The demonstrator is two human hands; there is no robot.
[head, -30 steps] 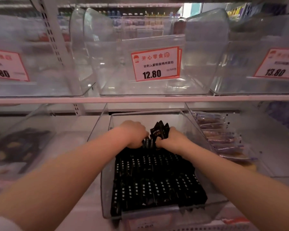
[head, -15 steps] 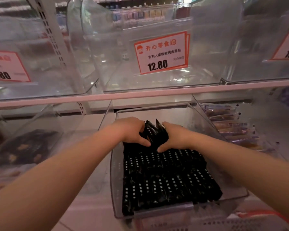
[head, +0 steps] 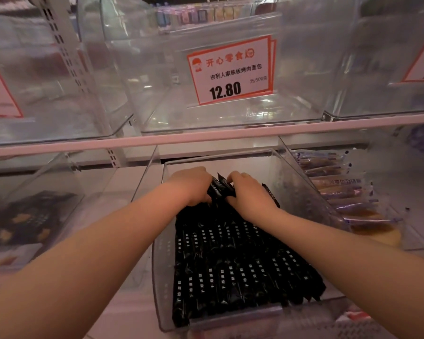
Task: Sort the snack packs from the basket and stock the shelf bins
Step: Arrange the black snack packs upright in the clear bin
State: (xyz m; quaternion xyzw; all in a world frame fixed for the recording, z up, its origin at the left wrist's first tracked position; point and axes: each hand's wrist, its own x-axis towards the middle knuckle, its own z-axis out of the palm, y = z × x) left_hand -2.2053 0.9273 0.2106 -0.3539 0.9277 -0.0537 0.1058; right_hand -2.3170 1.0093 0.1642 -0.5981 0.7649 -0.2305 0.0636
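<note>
At the back of the clear bin (head: 233, 321) on the lower shelf, your fingers (head: 205, 198) are curled in from both sides on a small upright clump of black packs (head: 218, 189): left hand (head: 194, 185) and right hand (head: 249, 195) both closed on it, knuckles nearly meeting over the top. Change vs half a second ago: hands sit closer together, clump looks squeezed narrower and lower, less of it poking up between the fingers; a second ago it stood taller and looser. Reads as the handful being pressed down into the back row, so this placement is near done, not yet released. In front of your hands, the stocked rows of black packs (head: 240, 265) fill the bin floor almost to the front wall, lying tidy in lines, white print up. One stray pack edge (head: 271, 194) sticks up just right of your right wrist, may need flattening. Bin to the right holds purple-and-tan packs (head: 340, 192), stacked; bin to the left holds dark packs, blurred. Upper shelf bin with the 12.80 price tag (head: 230, 70) looks bare. The basket is not in view, so remaining stock can't be judged.
</note>
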